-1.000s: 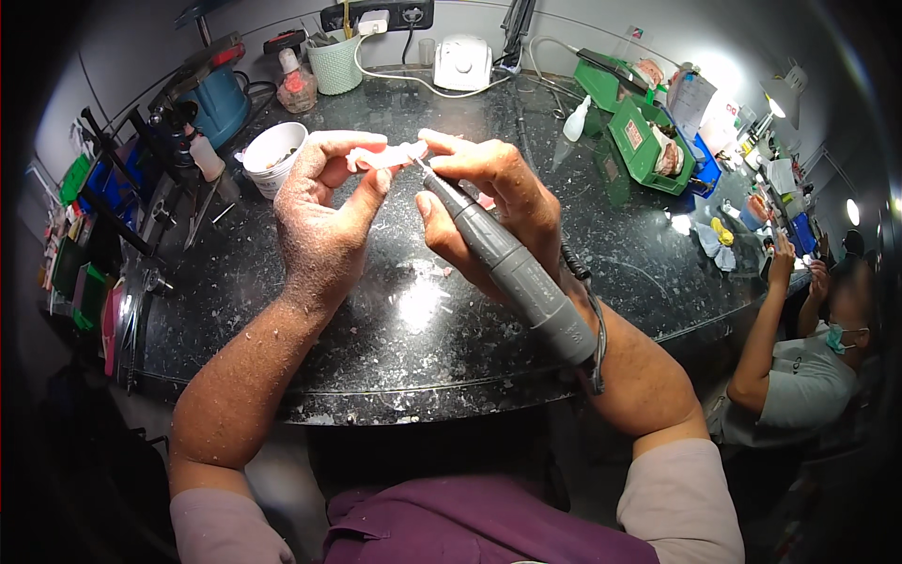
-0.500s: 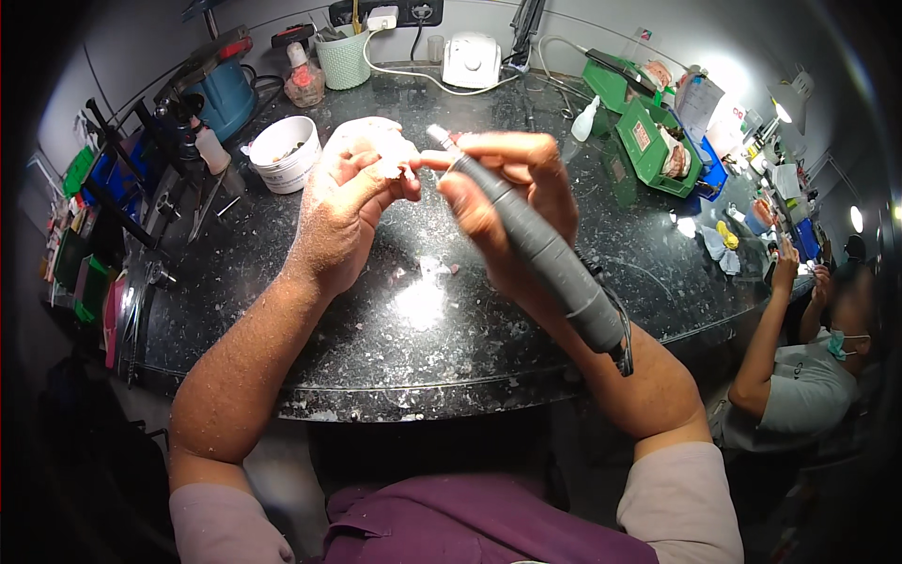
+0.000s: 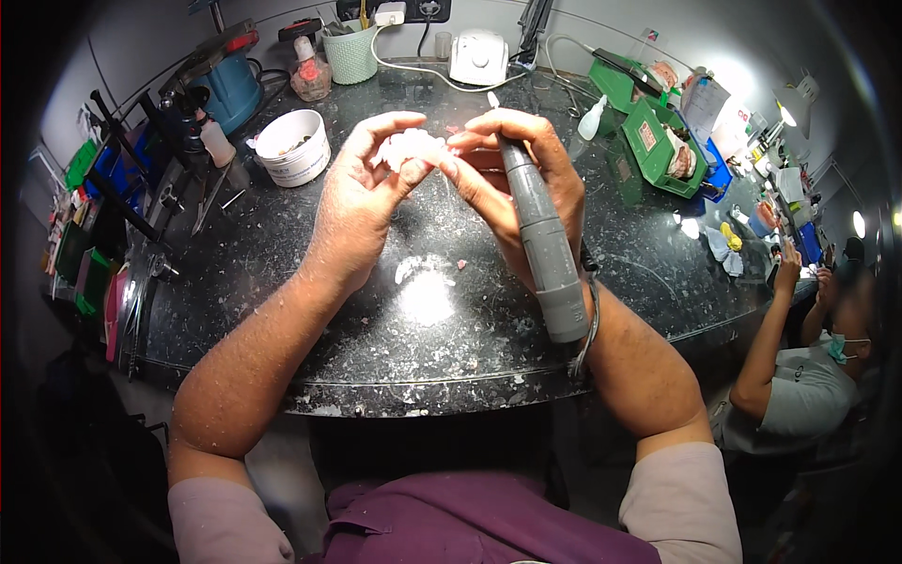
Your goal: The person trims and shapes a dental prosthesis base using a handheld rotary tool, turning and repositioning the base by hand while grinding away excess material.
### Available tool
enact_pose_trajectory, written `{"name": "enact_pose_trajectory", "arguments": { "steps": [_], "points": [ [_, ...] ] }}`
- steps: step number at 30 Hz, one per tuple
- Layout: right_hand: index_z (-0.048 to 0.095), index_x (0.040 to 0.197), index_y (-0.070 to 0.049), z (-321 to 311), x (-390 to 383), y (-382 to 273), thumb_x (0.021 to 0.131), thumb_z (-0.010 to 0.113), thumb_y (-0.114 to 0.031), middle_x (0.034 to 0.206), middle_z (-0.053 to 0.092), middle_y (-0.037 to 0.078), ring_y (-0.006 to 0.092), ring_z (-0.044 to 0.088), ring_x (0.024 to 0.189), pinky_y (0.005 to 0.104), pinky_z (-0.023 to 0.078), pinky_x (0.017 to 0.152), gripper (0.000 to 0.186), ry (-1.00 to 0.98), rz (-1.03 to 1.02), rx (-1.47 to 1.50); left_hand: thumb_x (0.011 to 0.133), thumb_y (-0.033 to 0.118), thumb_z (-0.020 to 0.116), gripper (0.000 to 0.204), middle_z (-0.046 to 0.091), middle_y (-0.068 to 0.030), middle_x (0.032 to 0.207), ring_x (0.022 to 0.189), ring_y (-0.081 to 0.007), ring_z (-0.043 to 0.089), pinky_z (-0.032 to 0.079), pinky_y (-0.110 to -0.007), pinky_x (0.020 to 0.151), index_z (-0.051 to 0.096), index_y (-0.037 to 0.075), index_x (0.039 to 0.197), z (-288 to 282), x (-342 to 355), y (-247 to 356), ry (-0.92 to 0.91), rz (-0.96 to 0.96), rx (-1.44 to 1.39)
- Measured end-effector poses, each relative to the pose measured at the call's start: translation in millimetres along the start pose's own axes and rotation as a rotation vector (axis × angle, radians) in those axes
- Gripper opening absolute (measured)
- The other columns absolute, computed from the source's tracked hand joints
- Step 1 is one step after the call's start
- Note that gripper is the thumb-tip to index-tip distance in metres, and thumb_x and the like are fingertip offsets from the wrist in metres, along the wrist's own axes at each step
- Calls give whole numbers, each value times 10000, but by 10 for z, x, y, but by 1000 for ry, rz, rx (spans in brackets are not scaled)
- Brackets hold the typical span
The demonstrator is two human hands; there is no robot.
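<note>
My left hand [image 3: 352, 193] is closed on a pale, pinkish, lumpy piece that looks like a denture [image 3: 411, 148]; glare washes out its detail. My right hand [image 3: 531, 174] holds a dark grey rotary handpiece [image 3: 545, 249] between thumb and fingers, its body slanting down toward my wrist and a cord trailing off its back end. The handpiece's pale bur tip [image 3: 493, 99] points up and away, apart from the denture. My right thumb and a fingertip meet the denture's right side. Pale dust covers my left hand and forearm.
A white tub [image 3: 293, 150] stands left of my hands. Behind are a bottle [image 3: 310, 73], a mint tool cup [image 3: 349, 54] and a white control box [image 3: 479, 58]. Green trays [image 3: 658, 146] hold dental models at right, near a small squeeze bottle [image 3: 592, 119]. A masked co-worker [image 3: 799, 385] sits far right.
The handpiece has swung more upright, its tip turning away from the denture. My right fingers have come in against the denture, and my left hand has turned it to show more.
</note>
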State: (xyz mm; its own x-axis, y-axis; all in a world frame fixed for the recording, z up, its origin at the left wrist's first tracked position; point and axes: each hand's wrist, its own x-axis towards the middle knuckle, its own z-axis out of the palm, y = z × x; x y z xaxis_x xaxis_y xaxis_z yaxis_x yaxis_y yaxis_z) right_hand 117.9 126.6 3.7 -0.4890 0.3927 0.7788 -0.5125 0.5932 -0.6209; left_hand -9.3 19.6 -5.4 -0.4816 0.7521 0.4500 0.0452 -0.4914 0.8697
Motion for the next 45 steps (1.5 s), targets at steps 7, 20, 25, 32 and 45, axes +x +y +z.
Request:
{"name": "enact_pose_trajectory", "arguments": {
  "steps": [7,20,25,32,45],
  "points": [
    [557,1161,-63,-68,55,-33,818,757,6,965,686,71,130,686,903,240,576,762,403,42,-54,-199,889,7,673,245,676,-90,1105,981,-153,662,519,-303,918,638,17,1131,-36,-39,162,149,249,633],
    [638,1097,-97,-50,17,-32,663,765,4,955,663,69,197,634,950,516,307,1117,463,-46,-393,-437,940,37,630,133,696,-153,1013,975,-192,682,547,-309,891,579,-31,1043,33,-63,137,139,72,126],
    [618,1026,-81,-27,20,33,683,786,-8,1033,672,101,279,627,1092,572,291,1115,389,-56,-425,-451,934,26,633,141,698,-159,1018,991,-191,682,542,-297,895,587,-39,1051,54,-104,139,148,84,174],
    [636,974,-76,-11,-3,26,688,788,-37,1004,666,89,286,626,1077,530,396,1051,325,-22,-345,-345,923,2,634,134,697,-154,1024,973,-183,686,542,-282,885,601,-46,1044,67,-114,132,184,76,161],
    [641,1007,-71,1,-20,17,710,802,-51,1074,653,119,294,589,1168,527,356,1096,339,-66,-343,-327,903,25,674,117,714,-121,1023,972,-140,679,537,-263,867,660,-27,1007,73,-122,178,198,103,334]
  ]
}}
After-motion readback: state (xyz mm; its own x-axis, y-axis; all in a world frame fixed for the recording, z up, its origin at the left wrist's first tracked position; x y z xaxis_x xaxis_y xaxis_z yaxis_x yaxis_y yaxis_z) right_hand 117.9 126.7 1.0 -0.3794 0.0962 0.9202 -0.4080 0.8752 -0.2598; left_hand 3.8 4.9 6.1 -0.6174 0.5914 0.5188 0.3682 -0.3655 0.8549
